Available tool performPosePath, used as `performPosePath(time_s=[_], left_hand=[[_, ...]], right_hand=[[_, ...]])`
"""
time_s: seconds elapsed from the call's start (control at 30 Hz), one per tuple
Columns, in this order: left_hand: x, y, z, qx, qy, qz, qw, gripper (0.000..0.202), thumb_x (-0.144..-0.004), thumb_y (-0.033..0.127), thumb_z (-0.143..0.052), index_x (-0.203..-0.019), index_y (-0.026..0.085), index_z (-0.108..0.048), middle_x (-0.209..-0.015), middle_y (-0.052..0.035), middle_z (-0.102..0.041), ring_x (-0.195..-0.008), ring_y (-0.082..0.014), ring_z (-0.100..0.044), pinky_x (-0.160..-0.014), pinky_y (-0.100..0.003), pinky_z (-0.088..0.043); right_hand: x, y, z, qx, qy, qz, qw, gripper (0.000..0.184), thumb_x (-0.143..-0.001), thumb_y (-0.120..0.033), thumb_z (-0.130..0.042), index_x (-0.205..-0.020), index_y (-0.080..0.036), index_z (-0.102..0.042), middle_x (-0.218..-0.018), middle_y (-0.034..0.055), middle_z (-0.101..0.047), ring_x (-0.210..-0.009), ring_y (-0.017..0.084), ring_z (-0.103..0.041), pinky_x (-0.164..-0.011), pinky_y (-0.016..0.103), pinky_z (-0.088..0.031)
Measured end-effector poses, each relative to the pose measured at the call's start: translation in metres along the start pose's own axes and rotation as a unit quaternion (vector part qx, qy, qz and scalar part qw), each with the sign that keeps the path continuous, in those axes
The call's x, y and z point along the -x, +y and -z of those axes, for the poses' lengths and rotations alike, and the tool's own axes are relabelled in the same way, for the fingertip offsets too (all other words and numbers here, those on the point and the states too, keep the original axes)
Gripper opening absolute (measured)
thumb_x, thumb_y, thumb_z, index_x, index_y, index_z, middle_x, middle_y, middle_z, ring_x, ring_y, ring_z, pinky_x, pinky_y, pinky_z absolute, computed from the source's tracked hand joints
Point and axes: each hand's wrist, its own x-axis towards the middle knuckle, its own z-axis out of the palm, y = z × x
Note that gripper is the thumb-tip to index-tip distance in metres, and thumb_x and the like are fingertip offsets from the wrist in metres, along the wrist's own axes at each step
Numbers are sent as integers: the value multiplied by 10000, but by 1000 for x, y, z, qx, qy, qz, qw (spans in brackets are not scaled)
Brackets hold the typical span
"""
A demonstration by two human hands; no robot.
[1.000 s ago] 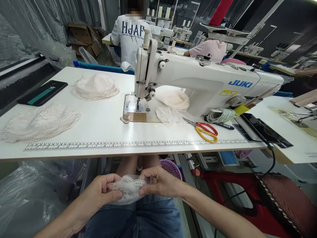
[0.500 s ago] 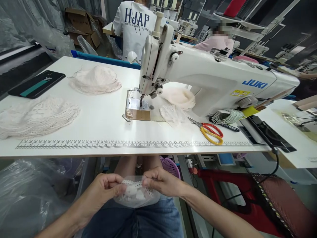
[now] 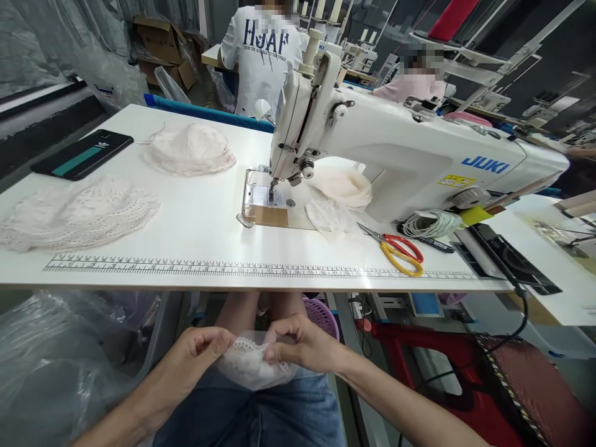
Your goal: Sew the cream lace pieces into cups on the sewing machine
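Both hands, left hand (image 3: 195, 360) and right hand (image 3: 302, 344), pinch a white lace piece (image 3: 249, 363) in clenched fingers, over the lap, below the bench (image 3: 209, 217) edge.

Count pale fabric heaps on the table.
4: white lace heap front left, pinkish heap behind it, cream heap under white sewing machine arm, small lace piece before that. More may be hidden.

Table edge (image 3: 261, 287) close above hands.
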Motion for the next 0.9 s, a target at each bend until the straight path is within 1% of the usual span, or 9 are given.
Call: performPosePath(time_s=[0.1, 0.2, 0.3, 0.4, 0.57, 0.7, 0.8, 0.83, 0.9], left_hand=[[1, -2, -1, 1, -29, 20, 999, 416, -763, 530, -621, -892, 139, -681, -773, -42, -688, -779, -202, -597, -715, -261, -436], [2, -1, -4, 1, -28, 35, 999, 393, -723, 457, -692, -916, 116, -669, -790, -67, -715, -771, -211, -624, -702, -270, -441], [3, 2, -7, 2, -21, 24, 999, 379, -728, 414, -691, -939, 100, -668, -813, -90, -730, -799, -224, -637, -721, -281, -442], [3, 5, -10, -11, -14, 20, 1000, 360, -715, 351, -697, -959, 89, -663, -841, -104, -735, -794, -229, -641, -711, -282, -445], [0, 7, -12, -19, -13, 13, 1000, 350, -716, 221, -656, -1048, 113, -634, -888, -78, -738, -825, -209, -641, -749, -277, -453], [-1, 8, -11, -37, -10, 4, 999, 349, -724, 176, -625, -1067, 112, -614, -907, -74, -727, -859, -209, -633, -766, -277, -453], [1, 12, -10, -48, -8, -4, 999, 355, -713, 185, -659, -1061, 127, -622, -984, -77, -701, -923, -220, -612, -804, -280, -439], [1, 14, -10, -44, -6, -4, 999, 364, -712, 218, -679, -1062, 134, -628, -1004, -78, -693, -937, -225, -605, -810, -283, -435], [2, 16, -10, -17, -9, 7, 1000, 370, -741, 335, -680, -1055, 143, -644, -1001, -77, -689, -958, -234, -593, -824, -290, -427]], right_hand=[[4, 0, 2, -6, -12, 3, 1000, 349, -725, -467, -698, -697, -124, -643, -635, 2, -591, -577, 93, -509, -545, 194, -397], [7, 3, 3, -15, -8, -2, 1000, 349, -743, -460, -687, -701, -117, -635, -625, 1, -584, -550, 77, -474, -519, 184, -366], [10, 5, 5, -18, 3, -5, 1000, 361, -748, -471, -680, -704, -115, -633, -625, 2, -585, -552, 75, -466, -516, 183, -355], [10, 6, 6, -15, 9, -9, 1000, 359, -742, -470, -687, -704, -116, -638, -624, 2, -584, -566, 84, -481, -523, 190, -363], [9, 7, 8, -24, 20, -21, 999, 339, -723, -448, -709, -700, -117, -639, -618, -1, -588, -563, 84, -488, -522, 191, -365], [7, 9, 8, -54, 19, -23, 998, 307, -711, -405, -732, -691, -115, -633, -607, -6, -589, -550, 73, -494, -525, 183, -372], [6, 9, 9, -59, 18, -31, 998, 291, -718, -391, -730, -702, -116, -634, -613, 1, -603, -555, 76, -509, -527, 182, -380], [5, 8, 9, -56, 21, -35, 998, 293, -724, -396, -724, -703, -117, -634, -618, 4, -608, -558, 78, -513, -524, 182, -379], [5, 8, 9, -48, 22, -41, 998, 298, -732, -407, -713, -705, -121, -634, -622, 6, -610, -563, 83, -518, -516, 183, -375]])
